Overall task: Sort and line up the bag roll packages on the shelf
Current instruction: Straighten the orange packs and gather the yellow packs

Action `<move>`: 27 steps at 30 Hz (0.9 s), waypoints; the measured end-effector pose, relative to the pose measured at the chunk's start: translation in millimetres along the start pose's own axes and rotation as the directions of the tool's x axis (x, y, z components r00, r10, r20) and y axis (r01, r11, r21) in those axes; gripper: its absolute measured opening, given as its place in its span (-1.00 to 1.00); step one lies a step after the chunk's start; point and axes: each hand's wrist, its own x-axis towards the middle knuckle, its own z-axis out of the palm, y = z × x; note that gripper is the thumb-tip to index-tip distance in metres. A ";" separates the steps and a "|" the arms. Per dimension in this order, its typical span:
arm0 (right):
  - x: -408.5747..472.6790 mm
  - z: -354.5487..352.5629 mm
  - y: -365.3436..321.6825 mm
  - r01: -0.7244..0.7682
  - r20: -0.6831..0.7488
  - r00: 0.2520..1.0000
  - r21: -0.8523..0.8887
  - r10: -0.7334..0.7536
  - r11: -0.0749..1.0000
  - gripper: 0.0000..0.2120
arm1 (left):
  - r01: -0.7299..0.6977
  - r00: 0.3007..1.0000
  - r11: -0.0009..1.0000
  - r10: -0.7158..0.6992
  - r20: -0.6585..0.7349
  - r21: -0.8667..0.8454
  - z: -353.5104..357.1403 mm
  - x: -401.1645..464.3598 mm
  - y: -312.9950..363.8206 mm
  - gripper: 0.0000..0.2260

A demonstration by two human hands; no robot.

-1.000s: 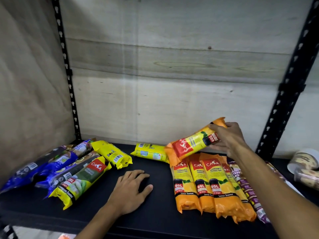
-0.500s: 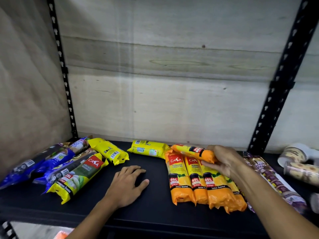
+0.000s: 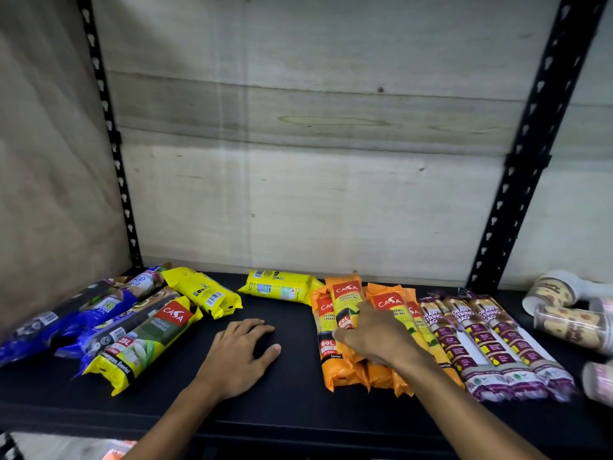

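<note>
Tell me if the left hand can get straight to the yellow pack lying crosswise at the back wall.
Probably yes. The left hand rests flat on bare shelf, and only open shelf lies between it and the yellow pack.

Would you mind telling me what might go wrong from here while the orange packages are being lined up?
The right hand presses an orange package lying on top of the orange row; it may slide off or push the row askew. The row sits close against the drawstring bag packs, so a sideways nudge could disturb them.
</note>
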 end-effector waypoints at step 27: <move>18.2 -17.9 92.5 0.181 -0.018 0.983 -0.057 -0.182 0.982 -0.28 | 0.183 0.962 0.776 -0.016 0.271 -0.604 18.5 33.1 126.5 -0.36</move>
